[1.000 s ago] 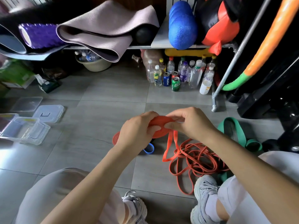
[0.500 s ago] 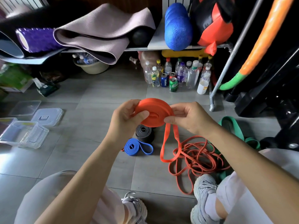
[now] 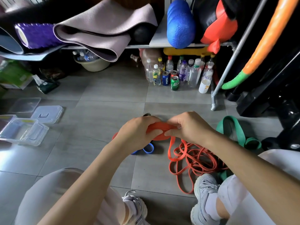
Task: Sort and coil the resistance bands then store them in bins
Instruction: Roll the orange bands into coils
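shelf: purple foam roller (image 3: 34,35), folded mauve mat (image 3: 100,31), blue peanut roller (image 3: 180,25), all above and beyond hands
floor: bottles and cans (image 3: 178,73) straight ahead of hands
hoop: orange-green (image 3: 253,51), upper right of hands

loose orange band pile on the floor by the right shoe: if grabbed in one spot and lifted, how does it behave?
Probably floppy: the thin orange rubber resistance band pile lies in slack, overlapping loops on the grey tiled floor, so it should drape and trail. Likely snags, since the loops cross. One strand runs up to the flat orange coil held by both hands, so lifting may tug that.
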### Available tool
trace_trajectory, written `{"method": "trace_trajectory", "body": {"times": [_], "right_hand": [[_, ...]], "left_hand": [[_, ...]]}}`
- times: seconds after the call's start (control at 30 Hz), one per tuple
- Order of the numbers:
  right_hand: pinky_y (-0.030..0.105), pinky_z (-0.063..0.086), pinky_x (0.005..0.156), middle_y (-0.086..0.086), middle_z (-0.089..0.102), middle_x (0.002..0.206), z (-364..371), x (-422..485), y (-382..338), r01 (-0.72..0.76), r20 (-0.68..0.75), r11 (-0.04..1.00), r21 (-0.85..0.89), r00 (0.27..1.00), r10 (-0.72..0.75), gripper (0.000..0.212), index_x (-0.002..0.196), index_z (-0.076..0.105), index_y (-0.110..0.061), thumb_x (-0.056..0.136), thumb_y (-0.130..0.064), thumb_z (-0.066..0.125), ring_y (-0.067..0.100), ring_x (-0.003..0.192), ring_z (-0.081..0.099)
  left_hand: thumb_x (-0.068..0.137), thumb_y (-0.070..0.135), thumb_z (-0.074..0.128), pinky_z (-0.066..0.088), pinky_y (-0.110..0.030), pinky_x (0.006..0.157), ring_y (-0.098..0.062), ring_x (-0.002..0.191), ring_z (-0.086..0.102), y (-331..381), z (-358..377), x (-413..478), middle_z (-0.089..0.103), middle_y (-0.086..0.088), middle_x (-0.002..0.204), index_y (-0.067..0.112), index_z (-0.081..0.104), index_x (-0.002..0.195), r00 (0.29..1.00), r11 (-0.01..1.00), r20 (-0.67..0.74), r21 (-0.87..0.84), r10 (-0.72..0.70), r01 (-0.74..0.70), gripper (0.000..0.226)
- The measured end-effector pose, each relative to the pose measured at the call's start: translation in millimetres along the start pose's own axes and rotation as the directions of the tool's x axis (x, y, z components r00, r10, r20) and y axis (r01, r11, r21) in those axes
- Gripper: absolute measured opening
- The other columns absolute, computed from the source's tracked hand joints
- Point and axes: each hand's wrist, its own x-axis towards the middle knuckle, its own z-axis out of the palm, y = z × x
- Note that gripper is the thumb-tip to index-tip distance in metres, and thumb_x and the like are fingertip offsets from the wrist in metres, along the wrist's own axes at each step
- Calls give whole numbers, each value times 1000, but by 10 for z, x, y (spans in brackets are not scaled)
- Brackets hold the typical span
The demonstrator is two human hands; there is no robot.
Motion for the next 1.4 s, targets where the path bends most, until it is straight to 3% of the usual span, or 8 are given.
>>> {"method": "trace_trajectory", "body": {"times": [0.3,0.53,0.73,0.83,0.97,1.03,1.23,1.4], "right_hand": [[43,54,83,-1,72,85,135,107,187,-132,129,966,224,986,105,18,80,65,-26,73,-16,79,19,84,68],[24,44,67,-2,62,70,770,50,551,-298,89,920,256,955,285,21,75,60,-19,78,0,69,12,65,55],[31,49,71,1,68,75,1495,-256,852,-426,41,903,-49,903,428,27,62,54,-27,76,-5,59,24,77,64],[37,52,78,8,71,82,1645,-396,936,-549,-52,829,108,829,556,21,73,58,-25,77,-5,64,26,80,65],[32,56,61,9,67,73,1703,-503,959,-564,-54,546,619,663,746,11,94,64,0,83,1,65,22,64,63],[21,52,51,6,67,65,1701,-604,970,-516,62,391,762,659,749,7,92,65,3,88,5,59,13,55,63],[30,50,71,0,63,58,1524,-698,895,-293,340,-183,938,691,638,20,78,58,-9,91,0,44,14,57,65],[23,28,51,-2,35,40,1509,-667,964,-258,272,-134,957,635,723,21,58,40,-14,78,-9,39,10,37,29]], "left_hand": [[86,15,64,50,-26,73,-15,79,63,-149,-175,-9,68,9,80,24,68,95,990,984,-130,-177,-51,28,14],[86,1,63,54,-48,84,-31,87,68,-422,-553,-311,68,-5,83,25,65,87,964,910,-216,-412,-156,55,24],[88,-1,58,57,-23,62,-7,67,68,-727,-1052,-846,67,4,73,27,66,82,866,819,-411,-574,-286,-2,30],[88,-1,59,59,-25,64,-12,68,66,-924,-1193,-1034,65,1,75,32,66,79,813,859,-480,-510,-328,46,34],[89,1,57,59,-30,66,-20,74,62,-1226,-1029,-1139,60,-13,83,15,65,91,764,793,-417,-576,-493,198,16],[90,1,56,58,-25,63,-23,76,60,-1398,-963,-1167,60,-14,87,8,64,100,754,786,-375,-546,-539,290,15],[89,1,57,57,-22,60,-25,75,62,-1642,-962,-1145,62,-15,90,11,64,101,750,784,-332,-488,-572,383,17],[90,3,58,57,-20,61,-24,76,63,-1708,-948,-1141,63,-14,92,9,64,107,744,756,-285,-500,-604,422,20]]}}
